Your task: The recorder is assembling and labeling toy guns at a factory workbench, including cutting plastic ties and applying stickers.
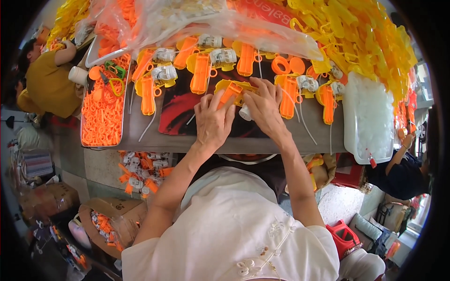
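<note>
Over the middle of the table, my left hand (214,119) is closed on a yellow and orange toy gun half-shell (230,92), gripping its orange handle part. My right hand (265,105) holds the same half-shell from the other side, fingers bent over its yellow part. Just below the right fingers a white round part (245,113) shows; whether it is joined to the half-shell is hidden. Around my hands lie several similar half-shells with orange handles, such as one toy gun half (200,74) beyond the left hand, many bearing a white motor unit (164,73).
On the left stands a tray (83,122) of small orange parts, with cutters (116,85) on top. A translucent bin (370,136) of clear pieces is at right. Yellow shells (356,33) are heaped behind, beside plastic sheeting (187,28). Two people work to either side.
</note>
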A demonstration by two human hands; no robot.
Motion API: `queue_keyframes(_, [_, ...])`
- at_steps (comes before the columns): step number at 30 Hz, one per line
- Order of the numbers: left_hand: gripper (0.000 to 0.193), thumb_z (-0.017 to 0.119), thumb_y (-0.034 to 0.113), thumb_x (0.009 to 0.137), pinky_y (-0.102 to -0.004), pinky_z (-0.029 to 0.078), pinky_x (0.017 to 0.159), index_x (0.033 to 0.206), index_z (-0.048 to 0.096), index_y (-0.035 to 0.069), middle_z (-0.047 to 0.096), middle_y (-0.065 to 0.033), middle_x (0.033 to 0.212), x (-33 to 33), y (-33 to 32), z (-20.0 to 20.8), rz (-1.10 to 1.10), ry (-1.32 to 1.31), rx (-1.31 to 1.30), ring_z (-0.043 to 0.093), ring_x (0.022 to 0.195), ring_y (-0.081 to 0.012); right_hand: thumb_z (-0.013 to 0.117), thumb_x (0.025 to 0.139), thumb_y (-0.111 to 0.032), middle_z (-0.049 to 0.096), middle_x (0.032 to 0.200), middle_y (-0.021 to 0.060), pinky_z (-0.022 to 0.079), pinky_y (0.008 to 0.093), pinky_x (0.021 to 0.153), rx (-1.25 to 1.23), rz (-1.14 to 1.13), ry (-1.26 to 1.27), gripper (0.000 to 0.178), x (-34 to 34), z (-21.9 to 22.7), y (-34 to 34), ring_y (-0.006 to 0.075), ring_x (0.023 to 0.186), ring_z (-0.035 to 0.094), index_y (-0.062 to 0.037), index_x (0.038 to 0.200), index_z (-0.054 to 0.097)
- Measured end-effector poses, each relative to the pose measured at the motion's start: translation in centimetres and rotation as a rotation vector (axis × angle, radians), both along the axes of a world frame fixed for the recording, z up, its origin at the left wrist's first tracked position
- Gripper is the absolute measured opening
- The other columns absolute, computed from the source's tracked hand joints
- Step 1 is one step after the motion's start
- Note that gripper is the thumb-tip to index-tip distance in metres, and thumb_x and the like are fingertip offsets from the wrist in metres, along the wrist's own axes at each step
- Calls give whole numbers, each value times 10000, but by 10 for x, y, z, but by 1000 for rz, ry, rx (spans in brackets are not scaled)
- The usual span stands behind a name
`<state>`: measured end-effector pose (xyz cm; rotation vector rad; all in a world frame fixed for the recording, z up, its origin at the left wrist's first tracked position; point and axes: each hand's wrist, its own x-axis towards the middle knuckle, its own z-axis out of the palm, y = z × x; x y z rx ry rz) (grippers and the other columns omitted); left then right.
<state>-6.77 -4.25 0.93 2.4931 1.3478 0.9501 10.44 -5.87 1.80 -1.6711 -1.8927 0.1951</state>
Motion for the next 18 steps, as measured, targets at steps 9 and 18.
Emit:
queue_keyframes(9, [226, 608, 156, 866, -446, 354, 926, 1046, 649, 26, 525, -141, 1188, -4, 11, 23, -22, 58, 167, 482, 1085, -326, 599, 796, -66, 523, 1212, 97, 442, 410, 897, -9, 330, -379, 381, -6, 30, -31, 286, 1130, 479, -56, 1176, 582])
queue_keyframes(18, [221, 690, 70, 779, -393, 442, 883, 976, 595, 37, 580, -97, 1012, 1, 27, 5, -250, -172, 93, 538, 988, -298, 678, 781, -71, 574, 1094, 132, 492, 308, 792, -133, 313, 294, 351, 31, 56, -19, 243, 947, 597, -22, 1097, 532])
